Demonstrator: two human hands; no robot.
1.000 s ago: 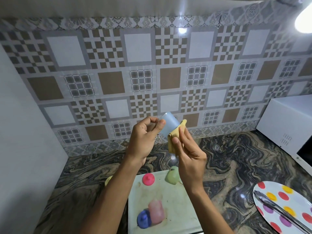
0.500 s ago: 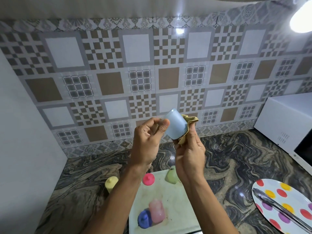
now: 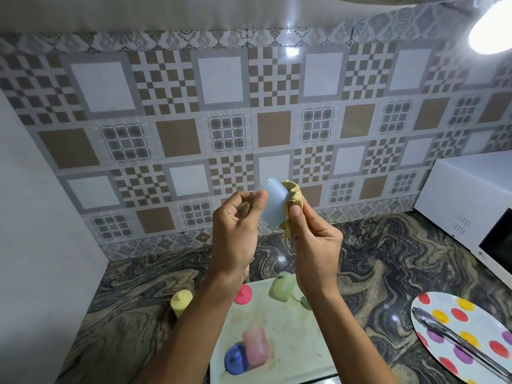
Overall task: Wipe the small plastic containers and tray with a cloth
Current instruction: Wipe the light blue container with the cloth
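My left hand (image 3: 235,225) holds a small light-blue plastic container (image 3: 274,205) up in front of the tiled wall, thumb on its side. My right hand (image 3: 313,239) pinches a yellow cloth (image 3: 292,202) and presses it against the container's right side. Below my arms lies a stained white tray (image 3: 288,336). On it are a pale green container (image 3: 282,286), a pink lid (image 3: 243,294), a pink container (image 3: 256,346) and a dark blue lid (image 3: 235,360). A yellow container (image 3: 180,302) stands on the counter left of the tray.
The dark marbled counter (image 3: 133,286) runs to a white wall on the left. A white microwave (image 3: 471,206) stands at the right. A polka-dot plate (image 3: 471,322) with metal tongs (image 3: 457,342) on it lies at the lower right.
The blue container has been turned between my hands. The cloth moved from its lower right edge to bunch up behind its right side. Both hands stayed raised.
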